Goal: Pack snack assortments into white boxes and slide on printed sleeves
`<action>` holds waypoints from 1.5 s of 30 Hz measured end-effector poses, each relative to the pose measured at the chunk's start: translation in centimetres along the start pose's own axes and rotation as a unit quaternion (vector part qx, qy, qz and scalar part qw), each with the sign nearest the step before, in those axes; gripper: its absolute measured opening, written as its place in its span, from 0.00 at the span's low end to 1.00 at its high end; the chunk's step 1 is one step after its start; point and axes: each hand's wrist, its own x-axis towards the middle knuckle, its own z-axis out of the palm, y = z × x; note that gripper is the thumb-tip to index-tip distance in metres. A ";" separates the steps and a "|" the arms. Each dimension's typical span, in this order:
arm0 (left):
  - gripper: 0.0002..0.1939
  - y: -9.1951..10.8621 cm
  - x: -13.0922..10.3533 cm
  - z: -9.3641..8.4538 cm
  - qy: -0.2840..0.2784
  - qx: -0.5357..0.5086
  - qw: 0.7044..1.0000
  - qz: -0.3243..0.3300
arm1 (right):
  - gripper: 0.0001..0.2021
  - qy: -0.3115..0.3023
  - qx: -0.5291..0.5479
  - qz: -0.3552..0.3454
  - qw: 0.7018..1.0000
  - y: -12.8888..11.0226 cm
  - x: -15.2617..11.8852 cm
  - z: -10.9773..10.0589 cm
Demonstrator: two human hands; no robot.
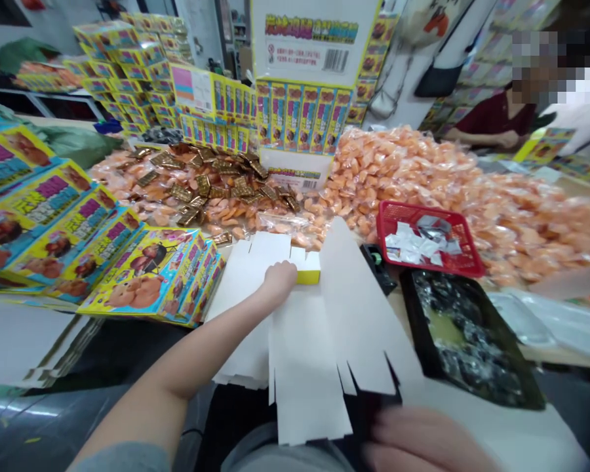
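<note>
The left hand (280,280), fingers bent, touches the far end of a partly folded white carton (305,354); whether it pinches, I cannot tell. The right hand (423,442) is too blurred to read. Beyond the left hand spread gold packets (240,188); left of it, printed boxes (142,269); rightward, a red basket (462,262) and black tray (421,334).

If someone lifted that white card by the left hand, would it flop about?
Somewhat, perhaps: the white card by the left hand looks thin, so it's probably light and bendy. Cut into tabs at its near end, it likely flexes most there. Being broad and flat, it would probably slide, not roll.
</note>
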 end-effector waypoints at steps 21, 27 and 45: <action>0.15 -0.8 2.0 0.2 -0.002 -0.012 0.999 -0.029 | 0.18 0.033 -0.625 -0.068 0.777 11.0 26.2 4.9; 0.14 -1.8 0.5 -2.1 0.042 -0.022 0.999 -0.013 | 0.23 0.091 -0.584 -0.070 0.803 10.7 21.5 6.1; 0.15 -2.1 -10.9 9.1 0.105 -0.187 0.968 0.129 | 0.13 -0.122 -0.158 0.141 0.970 10.0 3.9 -2.5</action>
